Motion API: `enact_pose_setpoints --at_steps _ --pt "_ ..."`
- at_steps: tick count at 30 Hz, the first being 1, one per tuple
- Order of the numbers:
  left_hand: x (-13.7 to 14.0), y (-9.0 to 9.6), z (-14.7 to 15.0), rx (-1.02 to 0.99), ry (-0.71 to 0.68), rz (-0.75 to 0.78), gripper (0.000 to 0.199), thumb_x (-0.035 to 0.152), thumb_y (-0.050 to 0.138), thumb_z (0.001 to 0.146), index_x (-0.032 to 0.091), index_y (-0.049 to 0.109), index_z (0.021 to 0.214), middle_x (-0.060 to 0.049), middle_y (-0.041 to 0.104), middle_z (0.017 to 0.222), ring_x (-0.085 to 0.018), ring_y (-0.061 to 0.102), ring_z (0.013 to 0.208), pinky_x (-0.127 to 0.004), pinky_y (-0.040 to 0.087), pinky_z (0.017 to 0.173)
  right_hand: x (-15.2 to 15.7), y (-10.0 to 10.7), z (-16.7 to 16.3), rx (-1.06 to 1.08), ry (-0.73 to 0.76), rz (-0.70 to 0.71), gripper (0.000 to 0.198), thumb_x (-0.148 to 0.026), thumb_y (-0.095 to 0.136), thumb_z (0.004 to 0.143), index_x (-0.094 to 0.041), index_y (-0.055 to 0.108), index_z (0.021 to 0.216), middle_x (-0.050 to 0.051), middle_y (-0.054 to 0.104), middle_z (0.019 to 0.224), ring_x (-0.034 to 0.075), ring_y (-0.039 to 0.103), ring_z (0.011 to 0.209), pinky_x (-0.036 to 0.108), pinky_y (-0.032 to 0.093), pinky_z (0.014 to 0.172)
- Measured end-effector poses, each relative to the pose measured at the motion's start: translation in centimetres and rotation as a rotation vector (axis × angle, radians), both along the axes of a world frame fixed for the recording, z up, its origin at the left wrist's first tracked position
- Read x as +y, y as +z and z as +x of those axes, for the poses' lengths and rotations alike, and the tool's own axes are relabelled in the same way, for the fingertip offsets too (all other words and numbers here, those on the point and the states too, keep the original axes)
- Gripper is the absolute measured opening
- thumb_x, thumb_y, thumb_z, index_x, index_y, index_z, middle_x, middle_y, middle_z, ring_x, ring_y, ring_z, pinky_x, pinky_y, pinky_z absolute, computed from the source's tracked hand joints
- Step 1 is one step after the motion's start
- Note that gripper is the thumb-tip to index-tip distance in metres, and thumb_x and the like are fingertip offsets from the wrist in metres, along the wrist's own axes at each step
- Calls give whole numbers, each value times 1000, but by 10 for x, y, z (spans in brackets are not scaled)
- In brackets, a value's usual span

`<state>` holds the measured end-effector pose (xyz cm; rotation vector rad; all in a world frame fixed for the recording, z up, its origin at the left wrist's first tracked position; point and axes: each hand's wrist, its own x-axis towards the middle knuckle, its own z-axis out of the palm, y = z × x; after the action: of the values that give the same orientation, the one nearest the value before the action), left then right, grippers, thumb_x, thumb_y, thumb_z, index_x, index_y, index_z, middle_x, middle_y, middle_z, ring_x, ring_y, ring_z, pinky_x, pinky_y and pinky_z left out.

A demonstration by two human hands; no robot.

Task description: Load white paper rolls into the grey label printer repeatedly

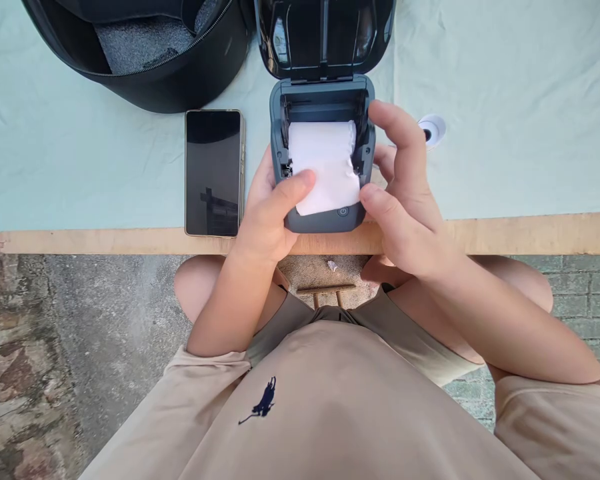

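A small dark grey thermal printer [321,223] sits near the table's front edge with its glossy black lid [325,40] swung up at the back. Inside its bay lies a white paper roll [323,143], its loose end drawn forward over the front and its right edge ragged. My left hand [273,207] grips the printer's left side, the thumb pressing on the paper. On the other side, my right hand [405,193] holds the printer with the index finger at the upper right rim and the thumb by the paper's lower right corner. Some of its fingers are partly hidden.
A phone [214,173] with a dark screen lies left of the printer. Behind it stands an open black zip case [180,80] with grey foam inside. A small white roll [434,130] is beyond my right hand. Pale cloth [520,133] covers the wooden-edged table [530,233].
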<state>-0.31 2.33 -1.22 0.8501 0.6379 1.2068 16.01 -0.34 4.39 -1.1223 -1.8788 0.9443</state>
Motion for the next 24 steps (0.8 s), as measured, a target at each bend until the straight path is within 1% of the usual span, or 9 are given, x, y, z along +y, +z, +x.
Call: enact_pose_setpoints --at_steps 2,4,9,15,18,20,21,22,24 --pt "1 -5 0 -45 26 -35 24 44 65 68 34 59 89 5 69 98 -30 31 139 -55 37 109 0 0 0 1 4 1 48 -32 30 95 -28 19 141 3 25 150 18 45 126 39 46 105" --pt "2 -10 0 -82 28 -65 22 46 64 67 34 58 83 7 69 101 -31 24 142 -56 32 113 -1 -1 0 9 8 2 48 -32 30 95 -28 19 141 3 24 151 18 44 127 38 46 105" --pt "2 -9 -1 -63 21 -73 30 50 67 63 31 57 84 4 69 100 -32 22 143 -56 33 112 0 -1 0 7 8 20 47 -32 31 95 -28 21 141 4 26 150 18 45 126 39 44 107" --pt "3 -10 0 -53 51 -69 24 48 65 67 31 57 82 2 69 98 -33 30 139 -56 38 106 0 1 0 -7 6 10 47 -35 29 95 -27 20 141 4 26 150 19 43 128 39 44 107" --pt "6 -11 -2 -33 -8 2 32 49 70 61 32 58 86 1 69 96 -34 39 133 -54 44 100 0 1 0 10 6 8 46 -34 31 95 -28 21 140 3 26 149 18 43 129 39 43 108" --pt "6 -7 -2 -25 -48 28 42 48 74 58 34 58 95 1 68 94 -32 47 126 -52 49 94 -1 0 0 15 4 3 46 -31 33 95 -28 22 139 3 27 149 19 44 128 39 43 108" --pt "5 -3 -2 -23 -31 27 47 47 72 61 36 57 103 0 68 96 -31 51 122 -51 51 92 -1 1 0 4 -5 -2 47 -30 35 94 -28 23 139 4 28 148 19 44 128 38 45 106" --pt "3 0 -2 -17 -75 46 51 46 74 59 34 57 106 0 68 96 -30 55 117 -49 53 89 -2 2 1 -23 -25 -1 48 -29 37 93 -28 24 139 4 29 148 19 44 127 36 49 102" --pt "-1 6 -2 40 -51 -21 41 36 67 71 29 54 110 -2 65 101 -29 60 111 -47 55 85 -4 7 4 -93 -97 47 50 -29 43 90 -26 28 138 6 35 143 20 47 122 32 56 88"
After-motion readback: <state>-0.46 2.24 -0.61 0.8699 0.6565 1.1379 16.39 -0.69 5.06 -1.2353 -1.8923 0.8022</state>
